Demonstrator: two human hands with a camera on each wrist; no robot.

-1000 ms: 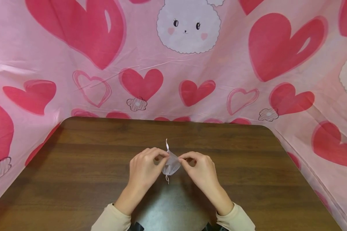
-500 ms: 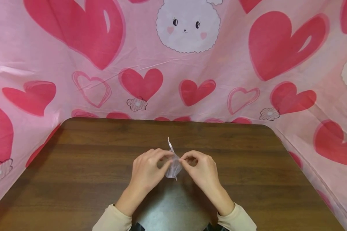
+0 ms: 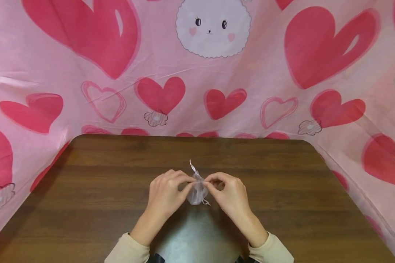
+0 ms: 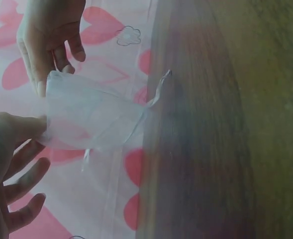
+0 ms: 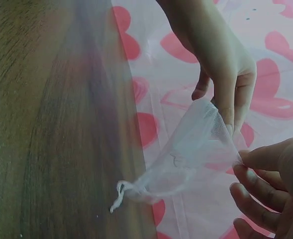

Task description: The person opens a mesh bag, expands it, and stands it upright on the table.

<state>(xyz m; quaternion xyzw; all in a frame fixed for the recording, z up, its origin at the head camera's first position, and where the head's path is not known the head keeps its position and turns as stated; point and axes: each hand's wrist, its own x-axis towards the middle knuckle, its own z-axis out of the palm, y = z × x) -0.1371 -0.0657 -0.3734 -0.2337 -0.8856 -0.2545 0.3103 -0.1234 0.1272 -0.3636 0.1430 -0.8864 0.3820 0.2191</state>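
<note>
A small sheer white drawstring pouch [image 3: 197, 193] hangs between the two hands above the middle of the table. The left hand [image 3: 167, 190] pinches one side of it between thumb and index finger. Opposite, the right hand [image 3: 231, 191] pinches another corner the same way, its fingertips close to the left ones. In the left wrist view the pouch [image 4: 94, 112] is spread out, see-through, with a thin cord trailing off its narrower end. From the right wrist view, the pouch [image 5: 186, 149] tapers down to a knotted cord [image 5: 117, 196]. No contents show through the mesh.
A dark brown wooden table [image 3: 111, 160] spreads under the hands, with rounded far corners. A pink cloth [image 3: 187, 69] printed with red hearts and a white fluffy face hangs behind it and along both sides. Cream sleeves [image 3: 129, 250] cover the forearms.
The pouch has swayed between the hands, and its lower cord has swung from below the left fingertips toward the right. Both hands keep their pinch, with only slight shifts.
</note>
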